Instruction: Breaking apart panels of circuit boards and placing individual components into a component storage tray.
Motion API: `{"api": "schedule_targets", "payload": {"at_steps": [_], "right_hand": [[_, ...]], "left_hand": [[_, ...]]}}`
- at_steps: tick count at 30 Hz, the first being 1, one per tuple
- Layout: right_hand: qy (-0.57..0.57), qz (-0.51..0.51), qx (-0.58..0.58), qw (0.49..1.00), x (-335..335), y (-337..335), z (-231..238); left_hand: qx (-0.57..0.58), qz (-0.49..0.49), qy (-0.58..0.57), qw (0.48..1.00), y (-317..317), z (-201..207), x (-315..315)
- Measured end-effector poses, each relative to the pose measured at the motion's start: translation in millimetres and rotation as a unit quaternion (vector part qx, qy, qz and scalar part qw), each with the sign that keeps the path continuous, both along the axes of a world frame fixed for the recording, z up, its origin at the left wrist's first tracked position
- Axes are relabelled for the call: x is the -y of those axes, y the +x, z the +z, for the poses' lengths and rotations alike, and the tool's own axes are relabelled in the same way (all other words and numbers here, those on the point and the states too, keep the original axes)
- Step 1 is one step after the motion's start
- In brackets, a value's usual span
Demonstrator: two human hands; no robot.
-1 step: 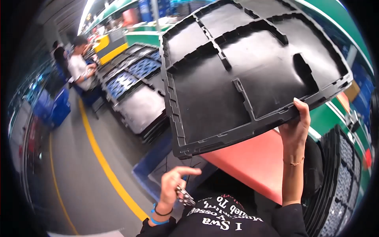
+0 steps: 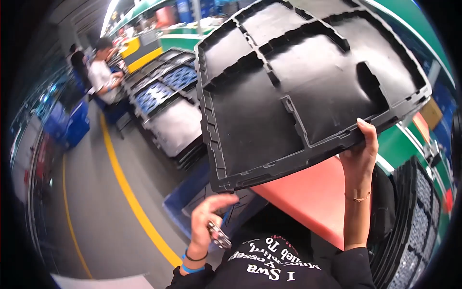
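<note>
A large black plastic tray (image 2: 250, 123) with several shallow compartments is raised and tilted in front of me, and its compartments hold nothing. My right hand (image 2: 362, 147) grips its near edge, thumb over the rim and the other fingers hidden underneath. Just below the tray's near left corner is my left hand (image 2: 206, 221), index finger stretched toward that corner; whether it touches cannot be made out. The lower fingers of that hand are curled around a small cluster of shiny metal parts (image 2: 219, 236), too blurred to name.
A salmon-pink surface (image 2: 308, 197) and a blue bin (image 2: 185, 202) lie beneath the tray. Stacked trays with blue parts (image 2: 166, 123) stand at left, and more filled trays (image 2: 414, 226) at right. A seated person (image 2: 103, 77) works beyond a yellow-lined aisle (image 2: 127, 188).
My left hand has risen slightly and shifted left, its index finger closer to the tray's corner. The tray and my right hand stay nearly in place, while the background has shifted a little to the right.
</note>
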State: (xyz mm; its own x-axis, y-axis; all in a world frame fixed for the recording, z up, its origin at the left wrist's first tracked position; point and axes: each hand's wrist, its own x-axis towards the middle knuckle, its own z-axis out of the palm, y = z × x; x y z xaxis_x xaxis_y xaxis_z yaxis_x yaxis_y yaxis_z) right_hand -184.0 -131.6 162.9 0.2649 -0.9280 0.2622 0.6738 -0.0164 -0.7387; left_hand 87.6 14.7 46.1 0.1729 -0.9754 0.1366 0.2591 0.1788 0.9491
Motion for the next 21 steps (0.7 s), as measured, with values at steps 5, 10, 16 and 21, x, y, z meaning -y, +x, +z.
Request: {"api": "schedule_targets", "payload": {"at_steps": [5,10,16,21], "right_hand": [[-0.001,0.014,-0.022,1.000,-14.1,43.1,31.8],[-0.113,0.114,-0.233,0.959,2.6,73.2,88.6],[-0.200,0.145,-0.332,0.911,-15.1,176.9,31.4],[-0.325,0.126,-0.471,0.811,-61.2,205.3,-21.6]], "left_hand": [[0.062,0.145,0.139,0.978,-32.7,22.3,-61.4],[0.001,0.349,0.249,0.903,-89.4,27.7,-68.4],[-0.561,0.274,0.110,0.773,-134.7,-96.4,-24.1],[-0.626,0.053,0.108,0.771,-152.5,-178.9,-10.6]]}}
